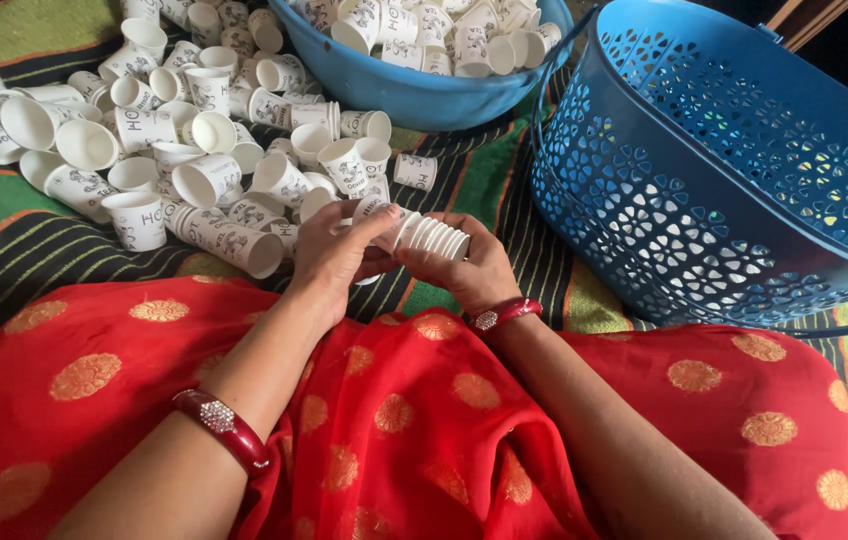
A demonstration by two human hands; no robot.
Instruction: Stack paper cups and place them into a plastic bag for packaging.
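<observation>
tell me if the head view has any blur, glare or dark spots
Head view: soft even light, no glare; the hands, left hand and right hand, and the stack of paper cups are sharp; the top right corner beyond the blue basket falls into deep shadow.

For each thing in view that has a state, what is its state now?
Stack of nested cups: lying sideways, held by both hands.
Left hand: gripping the stack.
Right hand: gripping the stack.
Loose cups: scattered, mostly tipped over.
Blue tub: full of cups.
Blue basket: tilted.
</observation>
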